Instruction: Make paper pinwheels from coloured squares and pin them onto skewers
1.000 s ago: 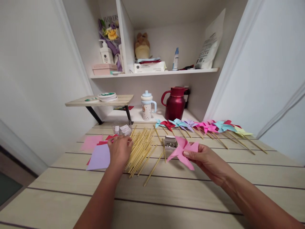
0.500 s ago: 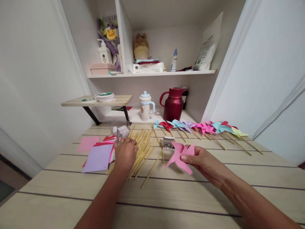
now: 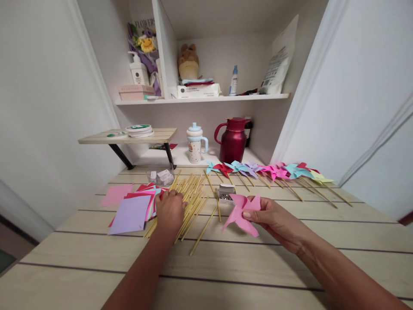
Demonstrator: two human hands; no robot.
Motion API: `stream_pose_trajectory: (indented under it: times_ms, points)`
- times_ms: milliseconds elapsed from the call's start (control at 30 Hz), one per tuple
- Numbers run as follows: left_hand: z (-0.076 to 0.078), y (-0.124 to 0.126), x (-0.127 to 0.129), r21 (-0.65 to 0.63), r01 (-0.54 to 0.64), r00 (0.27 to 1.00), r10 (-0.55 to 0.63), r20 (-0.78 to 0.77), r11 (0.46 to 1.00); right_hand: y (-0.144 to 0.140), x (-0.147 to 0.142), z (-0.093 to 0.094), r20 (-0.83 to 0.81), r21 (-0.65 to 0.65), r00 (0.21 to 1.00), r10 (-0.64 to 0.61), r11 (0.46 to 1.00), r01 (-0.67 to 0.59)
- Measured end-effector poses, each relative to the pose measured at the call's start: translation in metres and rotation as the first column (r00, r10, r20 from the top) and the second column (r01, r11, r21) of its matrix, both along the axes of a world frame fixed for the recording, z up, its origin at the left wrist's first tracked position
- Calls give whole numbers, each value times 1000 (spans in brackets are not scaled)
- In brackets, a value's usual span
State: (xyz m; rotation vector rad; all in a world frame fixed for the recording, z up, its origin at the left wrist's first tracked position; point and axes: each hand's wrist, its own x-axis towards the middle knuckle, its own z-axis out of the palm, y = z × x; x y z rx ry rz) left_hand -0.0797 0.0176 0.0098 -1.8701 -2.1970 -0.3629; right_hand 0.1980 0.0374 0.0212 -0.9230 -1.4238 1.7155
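Pink pinwheel sits in the right hand, pinched at its right side between thumb and fingers and held just above the bench, near the middle of the surface. Its folded blades fan out leftward from that hand, toward the pile of bamboo sticks.

The left hand lies palm down on the near left part of that pile, fingers curled over the sticks; whether a stick is already clamped under them I cannot tell, since the back of the hand hides the fingertips. The sticks run with their long axes from the near edge toward the far edge, leaning slightly rightward, so they lie roughly crosswise to the line between the two hands. The left hand is the nearer one to the sticks; the pinwheel lies to its right, with a few loose sticks between.

Just left of the left hand is a stack of coloured paper squares, a lilac sheet on top. Just beyond the pinwheel stands a small open box of pins. A row of finished pinwheels on sticks lies along the far right of the bench. Both forearms reach in from the near edge, the left nearly straight ahead, the right angled inward with the wrist low.
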Motion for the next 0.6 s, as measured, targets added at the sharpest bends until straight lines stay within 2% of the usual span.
stream_pose_trajectory:
  times_ms: [267,600]
  points:
    - [-7,3,1,37,-77,997,77,14,996,-1,0,0,31,-7,1000,-5,1000,5]
    - [-7,7,2,54,-147,989,145,32,988,0,0,0,-1,-21,1000,2,1000,-2]
